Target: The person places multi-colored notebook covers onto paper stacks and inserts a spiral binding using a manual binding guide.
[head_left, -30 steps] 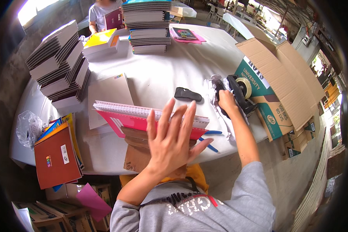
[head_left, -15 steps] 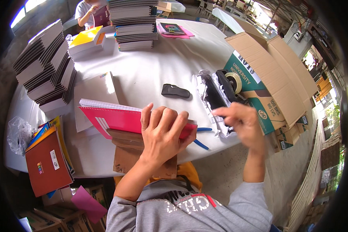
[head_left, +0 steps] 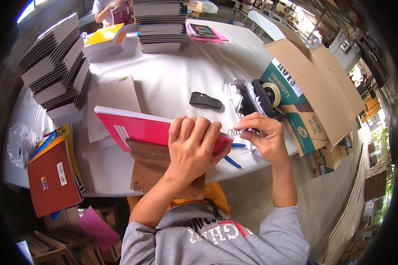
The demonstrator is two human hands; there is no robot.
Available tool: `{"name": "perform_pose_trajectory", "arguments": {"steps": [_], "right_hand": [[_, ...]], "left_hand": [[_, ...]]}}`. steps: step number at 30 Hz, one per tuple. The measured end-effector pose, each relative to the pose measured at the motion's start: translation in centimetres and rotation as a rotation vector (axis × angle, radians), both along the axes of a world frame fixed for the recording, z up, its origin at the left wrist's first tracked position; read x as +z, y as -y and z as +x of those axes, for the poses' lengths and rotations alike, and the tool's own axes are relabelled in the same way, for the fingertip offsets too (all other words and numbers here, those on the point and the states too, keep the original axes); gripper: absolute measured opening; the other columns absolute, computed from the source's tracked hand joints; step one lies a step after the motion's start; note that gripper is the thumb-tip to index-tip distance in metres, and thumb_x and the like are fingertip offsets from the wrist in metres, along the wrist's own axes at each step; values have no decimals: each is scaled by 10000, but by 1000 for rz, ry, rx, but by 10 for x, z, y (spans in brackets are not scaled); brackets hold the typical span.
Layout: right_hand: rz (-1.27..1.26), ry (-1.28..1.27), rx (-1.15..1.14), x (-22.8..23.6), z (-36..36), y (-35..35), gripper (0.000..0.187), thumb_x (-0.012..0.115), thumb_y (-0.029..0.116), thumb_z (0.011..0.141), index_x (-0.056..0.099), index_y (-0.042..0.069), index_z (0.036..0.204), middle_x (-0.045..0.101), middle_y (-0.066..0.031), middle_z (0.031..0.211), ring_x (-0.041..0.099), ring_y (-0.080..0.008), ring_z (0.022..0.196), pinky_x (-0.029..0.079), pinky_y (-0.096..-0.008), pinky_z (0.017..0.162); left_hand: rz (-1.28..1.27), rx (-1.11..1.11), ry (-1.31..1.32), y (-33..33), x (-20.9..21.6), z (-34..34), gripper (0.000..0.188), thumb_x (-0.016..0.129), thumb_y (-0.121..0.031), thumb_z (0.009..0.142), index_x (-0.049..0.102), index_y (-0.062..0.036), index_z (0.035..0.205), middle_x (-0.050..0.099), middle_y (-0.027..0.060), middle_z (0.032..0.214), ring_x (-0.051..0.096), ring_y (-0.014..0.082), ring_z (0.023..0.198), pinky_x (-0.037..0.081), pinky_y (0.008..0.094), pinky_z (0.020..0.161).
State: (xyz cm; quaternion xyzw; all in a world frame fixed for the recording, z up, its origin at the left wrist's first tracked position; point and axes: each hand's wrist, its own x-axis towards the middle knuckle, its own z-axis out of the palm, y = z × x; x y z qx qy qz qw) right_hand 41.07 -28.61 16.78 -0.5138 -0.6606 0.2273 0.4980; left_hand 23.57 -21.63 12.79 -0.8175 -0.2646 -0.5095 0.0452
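My left hand [head_left: 192,143] is wrapped over the top edge of a red notebook [head_left: 150,130], which stands on its long edge, tilted, against a brown wooden block [head_left: 152,176]. Past the notebook's right end, my right hand [head_left: 267,137] pinches a thin wire coil [head_left: 235,132] between thumb and fingers. The coil reaches toward the notebook's corner; whether it is threaded into the holes is too small to tell. Just below lie the blue handles of a hand tool [head_left: 232,162], its head hidden behind the notebook.
Dark spiral coils [head_left: 247,99] on crumpled paper and a tape dispenser [head_left: 269,95] lie at right, beside an opened carton [head_left: 314,84]. A black object [head_left: 206,100] rests mid-table. Notebook stacks [head_left: 53,66] rise at left; a brown-covered notebook [head_left: 53,176] overhangs the edge. Another person [head_left: 104,13] works beyond.
My right hand, blurred before, has come down slightly and left to the notebook's end, where the coil now shows in its fingers. The left hand keeps its hold on the notebook.
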Motion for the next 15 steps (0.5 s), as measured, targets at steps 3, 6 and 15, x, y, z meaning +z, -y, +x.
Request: {"name": "perform_pose_trajectory", "arguments": {"steps": [3,6,15], "right_hand": [[13,-70,117,-5,7,-5,243,660,-127,699,686,8,899,633,-89,915,600,-144,855,490,-250,753],[44,36,181,-2,17,-7,261,672,-132,685,685,12,902,632,-93,914,602,-145,855,488,-246,750],[23,105,94,0,8,-10,251,698,-111,667,693,30,874,637,-83,878,607,-143,822,485,-251,725]], "left_hand": [[-10,-13,-20,1,0,-1,334,719,-305,617,603,-117,867,505,29,830,518,195,822,357,373,855],[-7,-7,-41,0,-1,-3,322,710,-330,651,602,-117,867,504,29,831,518,193,826,357,373,861],[40,10,-13,-2,-6,-1,356,758,-425,648,610,-147,816,500,1,796,495,183,793,342,376,861]]}}
